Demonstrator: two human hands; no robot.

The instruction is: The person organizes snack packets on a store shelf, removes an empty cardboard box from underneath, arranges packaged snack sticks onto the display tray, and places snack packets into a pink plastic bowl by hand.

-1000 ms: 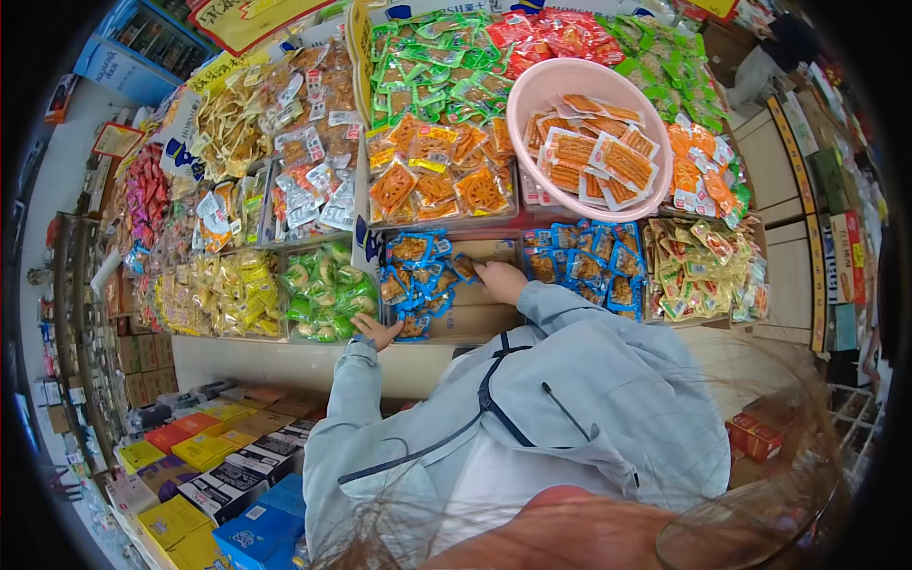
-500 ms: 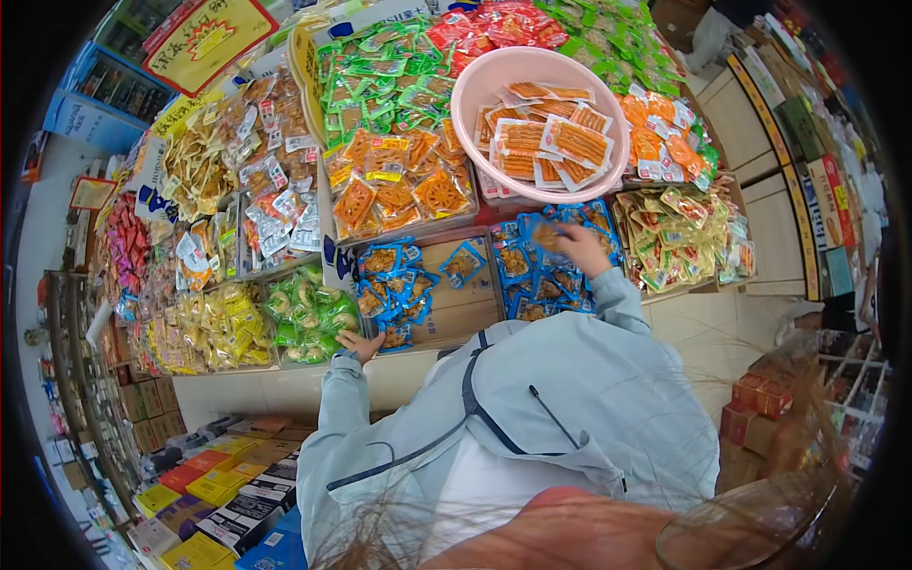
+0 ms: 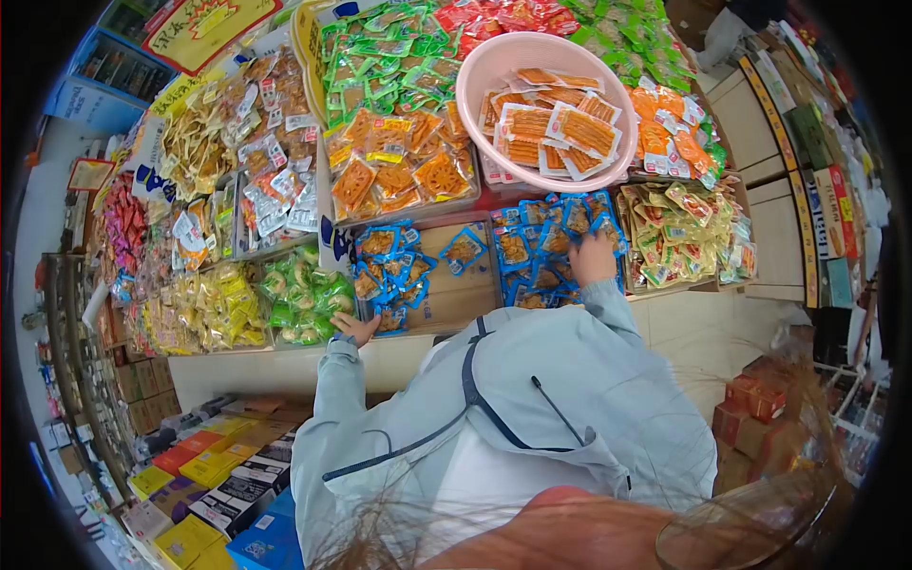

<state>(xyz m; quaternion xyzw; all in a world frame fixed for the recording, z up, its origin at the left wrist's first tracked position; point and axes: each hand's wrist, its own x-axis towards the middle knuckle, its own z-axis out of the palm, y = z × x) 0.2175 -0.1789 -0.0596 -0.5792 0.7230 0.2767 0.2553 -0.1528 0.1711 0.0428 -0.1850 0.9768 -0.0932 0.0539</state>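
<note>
My right hand [image 3: 593, 258] reaches into the pile of blue snack packets [image 3: 548, 249] in the right-hand compartment; its fingertips are on the packets, and what they hold, if anything, is hidden. My left hand [image 3: 357, 328] rests with fingers apart on the front edge, between the green-wrapped packets [image 3: 302, 296] and the left pile of blue packets [image 3: 391, 270]. A single blue packet [image 3: 463, 250] lies flat on the brown cardboard bottom [image 3: 454, 296] of the compartment between the two blue piles.
Behind the blue piles are orange lotus-root packets [image 3: 399, 169] and a pink basket [image 3: 465, 87] of stick snacks. Beige packets [image 3: 676, 233] lie at the right, yellow ones [image 3: 223, 306] at the left. Coloured boxes [image 3: 204, 465] stand low at the left.
My right hand has moved right, from the middle compartment to the right blue pile. The packet it carried is no longer distinct. One packet now lies apart on the cardboard. The view has shifted.
</note>
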